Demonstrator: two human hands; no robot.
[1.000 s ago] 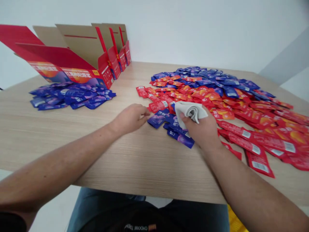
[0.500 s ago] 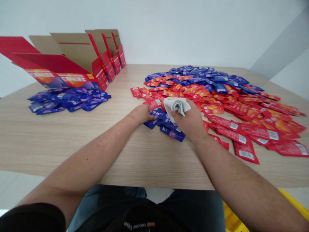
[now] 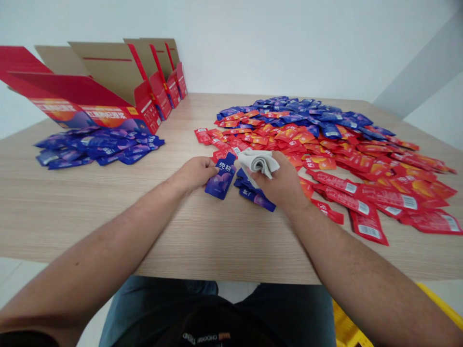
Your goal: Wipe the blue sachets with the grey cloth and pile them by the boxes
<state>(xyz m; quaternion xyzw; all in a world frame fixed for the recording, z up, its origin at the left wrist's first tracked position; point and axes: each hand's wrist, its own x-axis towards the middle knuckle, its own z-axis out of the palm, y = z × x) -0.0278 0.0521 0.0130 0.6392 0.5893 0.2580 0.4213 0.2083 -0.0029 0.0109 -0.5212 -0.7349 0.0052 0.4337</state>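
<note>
A purple-blue pouch [image 3: 221,180] with white lettering is pinched at its left edge by my left hand [image 3: 198,172], just above the table. My right hand [image 3: 285,180] grips a folded white cloth [image 3: 261,161], its rolled end facing up. The cloth is close to the right side of the pouch. Several more purple-blue pouches [image 3: 256,196] lie under and beside my right hand, partly hidden by it. Behind both hands spreads a large heap of red-orange pouches [image 3: 289,136].
Purple-blue pouches form another pile [image 3: 97,146] at the left, in front of open red cartons [image 3: 108,103] lined up toward the wall. More purple-blue pouches [image 3: 318,113] top the back of the heap. A yellow crate [image 3: 349,323] stands below the table's [image 3: 217,241] right front edge.
My left hand has drawn one purple-blue pouch leftward, away from the small group. The cloth in my right hand has shifted slightly left.
</note>
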